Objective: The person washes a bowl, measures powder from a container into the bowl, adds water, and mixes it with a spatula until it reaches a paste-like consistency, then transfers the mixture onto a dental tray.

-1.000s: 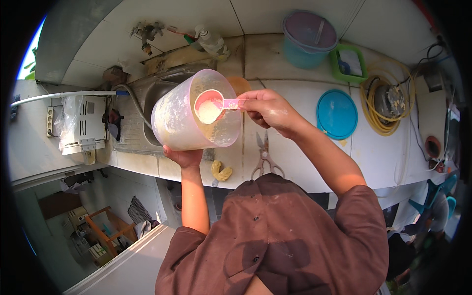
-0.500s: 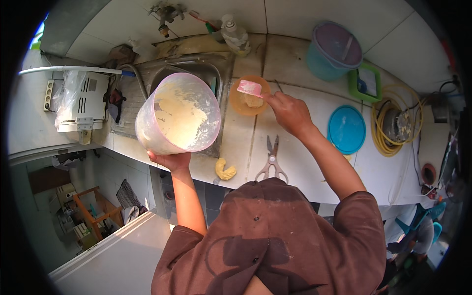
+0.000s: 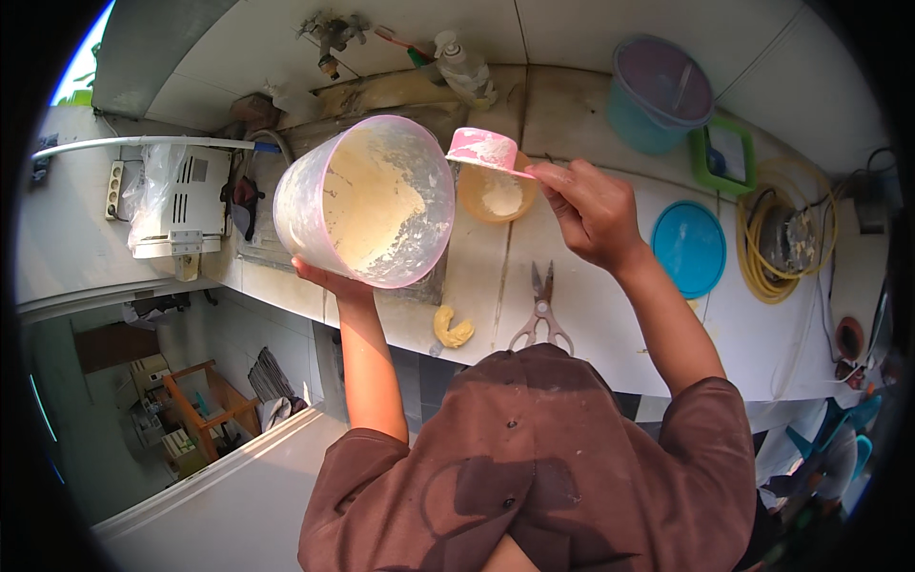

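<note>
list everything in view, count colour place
counter: 1, whitish, centre
tub: 1, clear, pink-rimmed, mid-left
scoop: 1, pink, right of tub
bowl: 1, orange, partly behind scoop
powder: 2 lots, pale, tub and bowl
scissors: 1 pair, greyish, lower centre
lump: 1, yellow, left of scissors
lid: 1, blue, right of bowl
bucket: 1, blue-purple, top right
box: 1, green, beside bucket
hose: 1, yellow, right of lid
bottle: 1, whitish, left of bucket
tap: 1, metallic, top left
appliance: 1, white, far left
edge clutter: uncounted, mixed, lower left
shirt: 1, brown, bottom
left hand: 1, bare, under tub
right hand: 1, bare, on scoop
</note>
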A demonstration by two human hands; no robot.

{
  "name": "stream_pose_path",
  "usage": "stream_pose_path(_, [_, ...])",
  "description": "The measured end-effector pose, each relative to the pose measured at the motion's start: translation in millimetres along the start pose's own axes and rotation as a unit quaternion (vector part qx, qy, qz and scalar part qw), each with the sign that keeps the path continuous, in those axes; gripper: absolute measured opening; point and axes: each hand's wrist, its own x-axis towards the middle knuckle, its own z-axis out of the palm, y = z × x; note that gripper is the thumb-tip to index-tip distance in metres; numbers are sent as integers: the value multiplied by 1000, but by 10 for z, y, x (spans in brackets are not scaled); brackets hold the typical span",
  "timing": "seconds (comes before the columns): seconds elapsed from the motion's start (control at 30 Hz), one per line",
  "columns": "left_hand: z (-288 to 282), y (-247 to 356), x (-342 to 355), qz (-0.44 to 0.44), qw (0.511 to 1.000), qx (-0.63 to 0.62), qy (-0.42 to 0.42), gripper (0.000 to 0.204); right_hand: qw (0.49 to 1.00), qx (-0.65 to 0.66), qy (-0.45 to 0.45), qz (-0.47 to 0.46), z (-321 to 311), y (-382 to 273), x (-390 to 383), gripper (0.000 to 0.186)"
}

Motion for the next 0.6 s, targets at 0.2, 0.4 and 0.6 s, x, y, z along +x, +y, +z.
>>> stream_pose_path(0.2, [172,-195,131,-30,997,44,-52,98,991,-75,-53,-97,361,-263,422,33])
stream_pose_path(0.4, [275,-301,247,-98,988,-33,-113,93,975,-5,-223,25,656,-237,336,23])
stream_pose_path(0.6, [333,-486,176,-102,991,1,-81,92,915,251,-231,215,789,-255,139,23])
